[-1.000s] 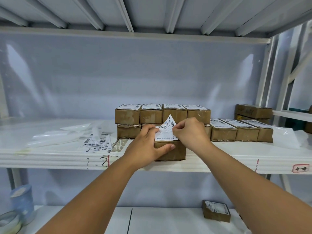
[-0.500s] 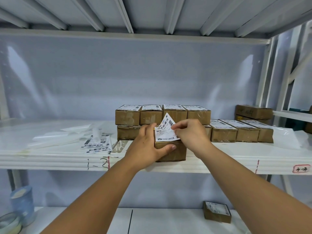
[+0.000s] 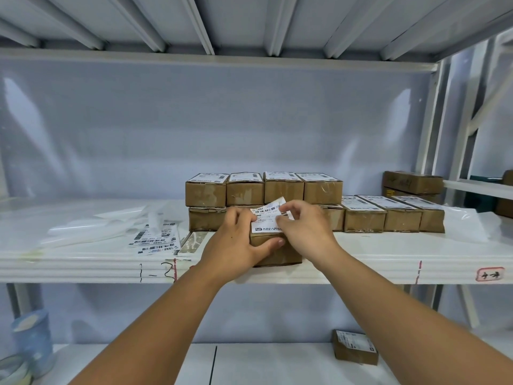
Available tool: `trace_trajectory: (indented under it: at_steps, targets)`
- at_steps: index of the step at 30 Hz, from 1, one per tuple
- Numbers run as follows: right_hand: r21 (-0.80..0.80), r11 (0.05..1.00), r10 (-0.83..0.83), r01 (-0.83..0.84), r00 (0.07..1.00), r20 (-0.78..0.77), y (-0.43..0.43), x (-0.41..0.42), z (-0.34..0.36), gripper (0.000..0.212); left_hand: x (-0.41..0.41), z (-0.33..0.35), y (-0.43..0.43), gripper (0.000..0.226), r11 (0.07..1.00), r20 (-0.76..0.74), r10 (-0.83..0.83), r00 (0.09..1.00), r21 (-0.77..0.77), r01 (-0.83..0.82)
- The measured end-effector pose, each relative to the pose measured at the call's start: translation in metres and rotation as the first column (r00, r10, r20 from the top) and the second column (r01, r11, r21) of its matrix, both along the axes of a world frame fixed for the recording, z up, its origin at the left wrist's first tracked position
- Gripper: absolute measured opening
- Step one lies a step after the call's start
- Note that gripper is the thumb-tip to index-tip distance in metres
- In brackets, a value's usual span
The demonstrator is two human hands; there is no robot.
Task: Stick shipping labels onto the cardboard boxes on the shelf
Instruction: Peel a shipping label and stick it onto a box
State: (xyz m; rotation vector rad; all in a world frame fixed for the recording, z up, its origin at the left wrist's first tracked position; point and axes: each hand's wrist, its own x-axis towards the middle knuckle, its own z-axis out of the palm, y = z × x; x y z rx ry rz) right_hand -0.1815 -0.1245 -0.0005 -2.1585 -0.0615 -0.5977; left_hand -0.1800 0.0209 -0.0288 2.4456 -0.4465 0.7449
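A small cardboard box stands at the front edge of the white shelf. My left hand grips its left side, thumb across the front face and fingers over the top. A white shipping label with barcodes lies on the box's top, its far end still raised. My right hand pinches that far end between thumb and fingers. Behind stand labelled boxes, a stacked group and a low row to the right.
Loose labels and clear plastic sheets lie on the shelf at left. More boxes sit far right. On the lower shelf are a labelled box, a blue cup and a tape roll.
The label's raised far end has come down and lies flatter over the box top. My right hand moved lower with it; my left hand kept its hold on the box.
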Motion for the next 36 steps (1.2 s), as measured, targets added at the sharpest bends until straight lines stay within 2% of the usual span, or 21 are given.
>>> trace_trajectory:
  at_steps: [3,6,9,12,18,24,30,36]
  targets:
    - [0.136,0.990,-0.029,0.023,0.999,0.041,-0.012,0.004,0.000,0.018,0.000,0.000,0.001,0.069,1.000,-0.011,-0.006,1.000,-0.003,0.006]
    - [0.332,0.938,0.092,-0.103,0.995,0.048,-0.021,0.002,-0.001,0.016,0.000,0.000,0.000,0.069,1.000,-0.022,-0.015,1.000,-0.007,0.015]
    - [0.281,0.944,0.184,-0.174,0.983,-0.011,-0.026,0.001,-0.006,0.025,0.000,0.000,0.000,0.068,1.000,-0.015,-0.015,1.000,-0.010,0.014]
    - [0.309,0.928,0.224,-0.206,0.974,-0.024,-0.030,0.006,-0.010,0.028,-0.001,0.001,0.000,0.068,1.000,-0.015,-0.008,1.000,-0.002,0.008]
    - [0.369,0.894,0.280,-0.253,0.960,-0.020,-0.032,0.023,-0.012,0.021,-0.001,0.000,0.000,0.071,1.000,-0.011,-0.006,1.000,0.007,0.007]
    - [0.414,0.878,0.306,-0.242,0.947,-0.095,-0.027,0.039,-0.010,0.017,0.000,-0.001,-0.001,0.070,1.000,-0.006,-0.004,1.000,-0.017,0.004]
    - [0.302,0.891,0.391,-0.339,0.911,-0.128,-0.030,0.038,-0.017,0.028,0.001,-0.002,-0.001,0.070,1.000,0.004,-0.009,1.000,-0.016,0.009]
    - [0.204,0.938,0.300,-0.280,0.951,-0.072,-0.027,0.040,-0.021,0.039,0.000,-0.001,-0.001,0.068,1.000,-0.006,-0.014,1.000,-0.019,0.014]
